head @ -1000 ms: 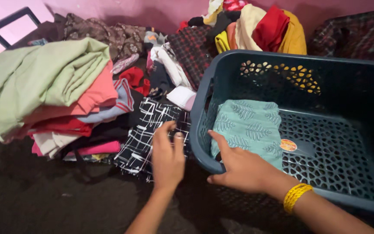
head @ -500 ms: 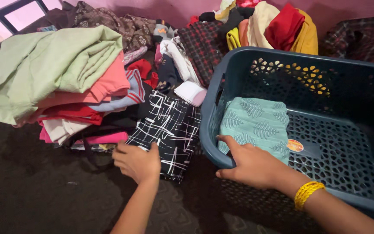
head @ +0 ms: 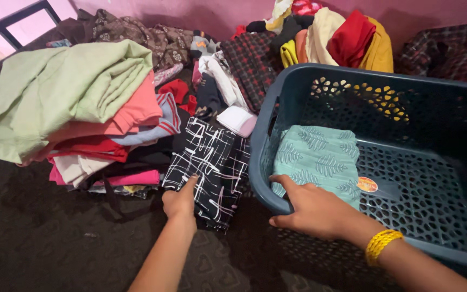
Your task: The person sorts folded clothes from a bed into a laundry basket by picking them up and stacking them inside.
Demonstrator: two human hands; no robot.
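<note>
Stack at left: a pile of folded clothes point(head: 77, 113), with a pale green piece on top, then pink, striped, red and cream layers below, sitting on the dark floor point(head: 39, 243).
Black cloth: a black cloth with white line print point(head: 212, 162) lies flat on the floor between the pile and the basket, its left edge against the pile.
Left hand: the left hand point(head: 179, 203) pinches the near edge of the black cloth, fingers curled on it; how firm the hold is cannot quite be made out from this angle.
Right hand: the right hand point(head: 312, 208) grips the near rim of the basket, fingers hooked over the edge, a yellow bangle point(head: 382, 244) on the wrist.
Basket: a dark blue plastic basket point(head: 444, 97) with holed walls holds a folded teal cloth with leaf print point(head: 320, 157) at its left end.
Back: a loose heap of clothes point(head: 325, 38) lies against the pink wall point(head: 190, 11).
</note>
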